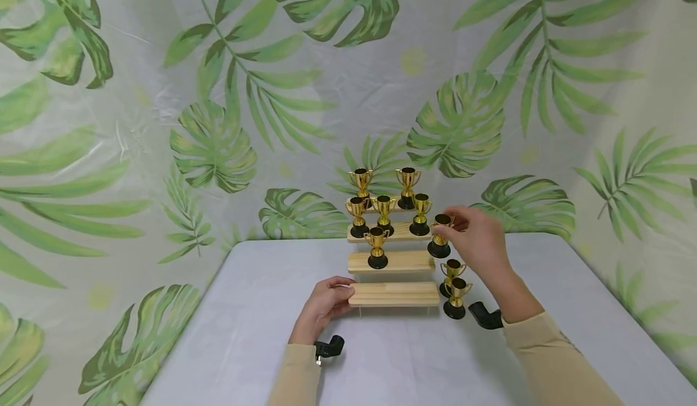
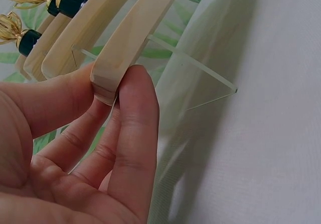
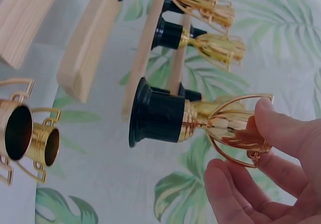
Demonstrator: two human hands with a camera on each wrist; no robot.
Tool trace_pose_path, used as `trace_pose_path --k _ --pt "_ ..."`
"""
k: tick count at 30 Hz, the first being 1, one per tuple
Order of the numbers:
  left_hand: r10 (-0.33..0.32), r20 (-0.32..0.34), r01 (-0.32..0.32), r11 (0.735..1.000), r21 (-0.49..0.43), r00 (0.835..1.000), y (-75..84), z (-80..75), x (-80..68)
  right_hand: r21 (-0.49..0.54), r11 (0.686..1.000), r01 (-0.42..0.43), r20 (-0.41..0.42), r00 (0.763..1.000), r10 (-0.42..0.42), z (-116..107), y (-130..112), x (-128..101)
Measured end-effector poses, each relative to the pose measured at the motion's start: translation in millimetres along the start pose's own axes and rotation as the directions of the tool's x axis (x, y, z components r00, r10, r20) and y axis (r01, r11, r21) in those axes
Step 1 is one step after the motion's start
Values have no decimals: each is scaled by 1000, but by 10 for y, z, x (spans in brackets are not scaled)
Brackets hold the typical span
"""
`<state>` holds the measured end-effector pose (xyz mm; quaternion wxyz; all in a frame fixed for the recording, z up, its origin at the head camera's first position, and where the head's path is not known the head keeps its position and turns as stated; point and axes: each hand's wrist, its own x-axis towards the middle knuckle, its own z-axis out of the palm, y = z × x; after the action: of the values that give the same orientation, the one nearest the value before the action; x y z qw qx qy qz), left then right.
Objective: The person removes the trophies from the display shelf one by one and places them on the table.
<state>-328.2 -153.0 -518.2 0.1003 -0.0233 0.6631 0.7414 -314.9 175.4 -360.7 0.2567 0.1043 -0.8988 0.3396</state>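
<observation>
A tiered wooden stand (image 1: 393,294) on clear supports holds several small gold trophies on black bases. My left hand (image 1: 325,305) grips the left end of the lowest plank (image 2: 131,35), thumb on top and fingers beneath. My right hand (image 1: 475,238) pinches the cup of one gold trophy (image 1: 440,235) (image 3: 195,118), held in the air just right of the stand's second tier. Two more trophies (image 1: 454,294) (image 3: 27,131) stand on the table to the right of the stand, below that hand.
The white table (image 1: 245,309) is backed by a leaf-print cloth wall (image 1: 218,121). Black wrist camera mounts (image 1: 329,348) sit at both sleeves. A clear acrylic support (image 2: 200,78) props the plank.
</observation>
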Motion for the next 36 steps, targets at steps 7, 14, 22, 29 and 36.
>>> trace_pose_path --k 7,14,22,29,36 --pt "-7 2 7 1000 13 1000 1 -3 8 -39 999 5 -68 998 -8 -104 100 -30" --pt "-8 7 8 1000 16 1000 1 -14 17 -80 997 -9 -106 994 1 -188 231 -67" --pt "-4 20 4 1000 8 1000 24 4 -3 -94 995 -45 -127 991 33 -304 359 -110" --pt "-10 13 10 1000 5 1000 25 -2 1 -109 992 -56 -152 988 39 -308 549 -149" --pt "-16 9 16 1000 9 1000 14 -4 18 -115 990 -86 -160 985 67 -270 728 -208"
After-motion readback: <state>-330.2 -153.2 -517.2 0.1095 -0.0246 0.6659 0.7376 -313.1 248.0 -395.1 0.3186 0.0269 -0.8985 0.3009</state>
